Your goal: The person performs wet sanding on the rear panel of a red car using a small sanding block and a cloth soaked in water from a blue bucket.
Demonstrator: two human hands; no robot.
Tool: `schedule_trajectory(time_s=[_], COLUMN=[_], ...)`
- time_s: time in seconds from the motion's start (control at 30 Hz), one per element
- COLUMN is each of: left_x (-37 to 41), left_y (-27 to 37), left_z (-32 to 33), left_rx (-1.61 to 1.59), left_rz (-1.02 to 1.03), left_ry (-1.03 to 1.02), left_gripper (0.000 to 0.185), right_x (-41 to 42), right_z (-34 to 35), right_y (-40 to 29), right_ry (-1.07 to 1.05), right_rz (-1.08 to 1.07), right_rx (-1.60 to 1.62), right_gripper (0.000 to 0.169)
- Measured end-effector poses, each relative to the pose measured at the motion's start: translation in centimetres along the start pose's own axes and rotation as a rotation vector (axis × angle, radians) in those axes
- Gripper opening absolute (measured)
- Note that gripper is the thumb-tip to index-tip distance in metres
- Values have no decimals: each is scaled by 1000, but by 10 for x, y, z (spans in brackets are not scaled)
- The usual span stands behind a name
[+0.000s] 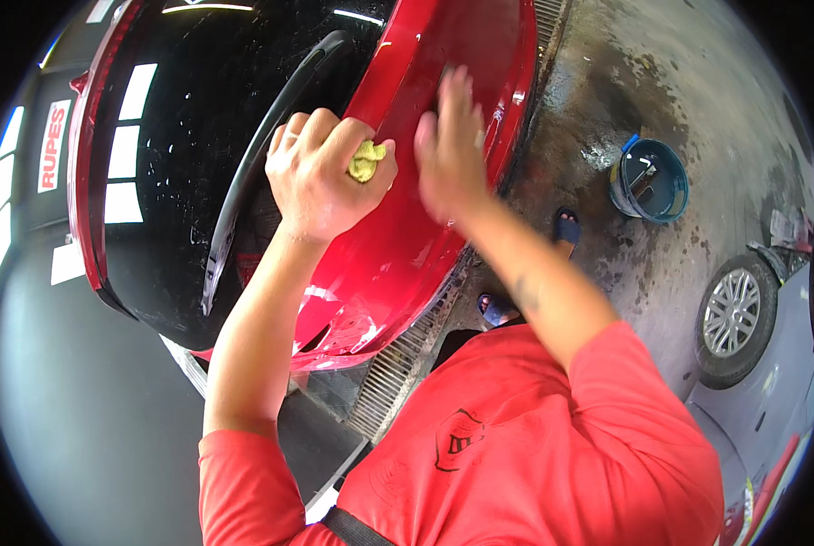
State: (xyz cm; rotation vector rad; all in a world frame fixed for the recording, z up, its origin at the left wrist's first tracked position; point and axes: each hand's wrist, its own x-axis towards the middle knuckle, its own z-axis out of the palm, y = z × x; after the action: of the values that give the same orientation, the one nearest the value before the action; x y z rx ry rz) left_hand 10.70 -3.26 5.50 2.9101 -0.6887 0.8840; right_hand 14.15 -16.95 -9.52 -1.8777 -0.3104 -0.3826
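Observation:
My left hand (328, 174) is closed around a crumpled yellow cloth (365, 162), which bulges out beside the thumb. It is held above the boundary between the dark window glass (182, 164) and the red body panel (386, 252) of a car. To its right, my right hand (451, 147) lies flat over the red panel, fingers stretched forward and thumb spread. Motion blurs it. A dark patch shows at its fingertips; whether this is shadow or a pad under the palm is hidden. A black wiper arm (270, 150) runs across the glass, left of my left hand.
A blue bucket (683, 181) holding dark liquid stands on the wet concrete floor (727, 157). A slotted drain grate (397, 375) runs below the red car. At right is another car's wheel (731, 317). My sandalled feet (499, 308) are near the grate.

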Motion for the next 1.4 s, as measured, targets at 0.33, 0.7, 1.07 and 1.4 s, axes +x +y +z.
schedule_trajectory(time_s=[0.33, 0.7, 1.07, 1.4], left_x=[-8, -8, -7, -6], left_y=[-5, -5, -6, -12], left_z=[2, 4, 3, 1], left_rx=[2, -1, -32, -139], left_rz=[13, 8, 17, 70], left_ry=[23, 34, 22, 84], left_gripper=[18, 17, 15, 7], right_x=[-45, -2, 54, 10], right_z=[-3, 3, 4, -2], right_y=[-20, -11, 5, -33], right_ry=[-158, -32, 70, -53], right_rz=[21, -7, -13, 8], right_rx=[-7, -28, 47, -23], right_gripper=[74, 74, 74, 73])
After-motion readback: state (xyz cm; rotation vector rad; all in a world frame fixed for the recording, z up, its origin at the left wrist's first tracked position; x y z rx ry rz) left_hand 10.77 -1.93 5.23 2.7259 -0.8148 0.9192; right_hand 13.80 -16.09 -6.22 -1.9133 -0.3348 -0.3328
